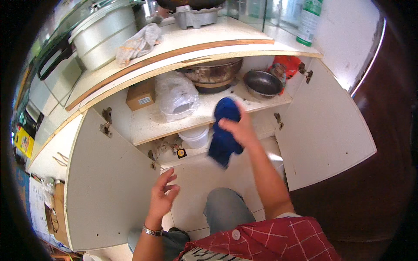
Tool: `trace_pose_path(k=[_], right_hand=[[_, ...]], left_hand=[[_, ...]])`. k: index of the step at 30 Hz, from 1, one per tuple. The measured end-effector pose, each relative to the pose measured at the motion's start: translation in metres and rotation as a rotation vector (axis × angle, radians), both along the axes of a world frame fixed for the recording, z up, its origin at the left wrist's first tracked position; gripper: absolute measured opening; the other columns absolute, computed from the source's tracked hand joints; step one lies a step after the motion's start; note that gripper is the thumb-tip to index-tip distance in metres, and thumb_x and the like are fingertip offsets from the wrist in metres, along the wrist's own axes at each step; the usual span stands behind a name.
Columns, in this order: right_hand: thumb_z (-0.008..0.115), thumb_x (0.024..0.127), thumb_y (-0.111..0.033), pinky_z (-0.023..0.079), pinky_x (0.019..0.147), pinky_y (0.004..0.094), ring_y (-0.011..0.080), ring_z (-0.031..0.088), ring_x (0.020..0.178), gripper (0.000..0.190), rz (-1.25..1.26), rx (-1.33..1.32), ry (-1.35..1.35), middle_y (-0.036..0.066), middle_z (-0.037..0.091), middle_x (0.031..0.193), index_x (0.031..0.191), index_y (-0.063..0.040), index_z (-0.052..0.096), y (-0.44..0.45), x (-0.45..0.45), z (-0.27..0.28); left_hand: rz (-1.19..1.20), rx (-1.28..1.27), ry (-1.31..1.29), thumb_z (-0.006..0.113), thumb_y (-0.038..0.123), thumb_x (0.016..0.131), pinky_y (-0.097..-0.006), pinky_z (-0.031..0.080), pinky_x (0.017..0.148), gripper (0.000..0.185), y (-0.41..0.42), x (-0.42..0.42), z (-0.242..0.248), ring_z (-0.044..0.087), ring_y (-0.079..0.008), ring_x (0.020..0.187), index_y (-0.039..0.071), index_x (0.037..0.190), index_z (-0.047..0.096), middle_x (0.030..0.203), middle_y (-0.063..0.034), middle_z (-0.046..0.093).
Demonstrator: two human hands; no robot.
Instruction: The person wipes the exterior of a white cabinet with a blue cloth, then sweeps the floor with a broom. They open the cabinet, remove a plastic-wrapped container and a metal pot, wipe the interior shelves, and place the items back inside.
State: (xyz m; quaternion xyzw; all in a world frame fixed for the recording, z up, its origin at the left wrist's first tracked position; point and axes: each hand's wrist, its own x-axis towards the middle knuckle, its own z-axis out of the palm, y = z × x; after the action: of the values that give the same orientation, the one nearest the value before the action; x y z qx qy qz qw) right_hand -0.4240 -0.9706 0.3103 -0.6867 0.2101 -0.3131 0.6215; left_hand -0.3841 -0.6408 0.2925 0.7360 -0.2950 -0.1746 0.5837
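My right hand grips a dark blue cloth in front of the edge of the cabinet's upper shelf; part of the cloth hangs down, slightly blurred. Lower left, my left hand is empty with its fingers apart, near the inner face of the left cabinet door. On the shelf stand a cardboard box, a container wrapped in clear plastic, a large stained metal pot and a dark round pan. A red plastic bag lies behind the pan.
Both doors stand open, the right door beyond my right arm. Below the shelf are a white plastic tub and a small black and yellow item. The countertop above holds a pressure cooker, a crumpled cloth and a green-white can.
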Motion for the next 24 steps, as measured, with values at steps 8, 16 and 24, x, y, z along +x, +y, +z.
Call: trace_pose_path(k=[8, 16, 24], right_hand=[[0.071, 0.070, -0.045, 0.047, 0.099, 0.0404, 0.0366, 0.057, 0.117, 0.092, -0.279, -0.558, 0.826, 0.027, 0.057, 0.126, 0.143, -0.002, 0.036, -0.112, 0.094, 0.006], [0.071, 0.066, -0.041, 0.051, 0.086, 0.0385, 0.0342, 0.065, 0.103, 0.063, -0.095, -0.600, 0.904, 0.025, 0.066, 0.111, 0.112, 0.003, 0.067, -0.130, 0.112, 0.003], [0.074, 0.065, -0.031, 0.050, 0.081, 0.0349, 0.0254, 0.066, 0.084, 0.057, 0.603, -0.698, 0.787, 0.016, 0.071, 0.093, 0.116, -0.008, 0.066, -0.114, 0.019, 0.028]], left_hand=[[0.128, 0.022, 0.271, 0.060, 0.005, 0.090, -0.0305, 0.054, 0.074, 0.029, 0.014, 0.015, -0.002, 0.068, -0.0197, 0.084, -0.002, 0.118, 0.061, 0.100, -0.0130, 0.070], [-0.176, 0.392, -0.299, 0.066, 0.007, 0.084, -0.0302, 0.054, 0.066, 0.026, 0.013, -0.002, 0.012, 0.067, -0.0198, 0.071, 0.001, 0.109, 0.067, 0.091, -0.0154, 0.070], [-0.146, 0.330, -0.382, 0.066, 0.007, 0.082, -0.0336, 0.053, 0.061, 0.024, 0.015, 0.004, 0.006, 0.065, -0.0233, 0.066, 0.001, 0.106, 0.068, 0.090, -0.0154, 0.070]])
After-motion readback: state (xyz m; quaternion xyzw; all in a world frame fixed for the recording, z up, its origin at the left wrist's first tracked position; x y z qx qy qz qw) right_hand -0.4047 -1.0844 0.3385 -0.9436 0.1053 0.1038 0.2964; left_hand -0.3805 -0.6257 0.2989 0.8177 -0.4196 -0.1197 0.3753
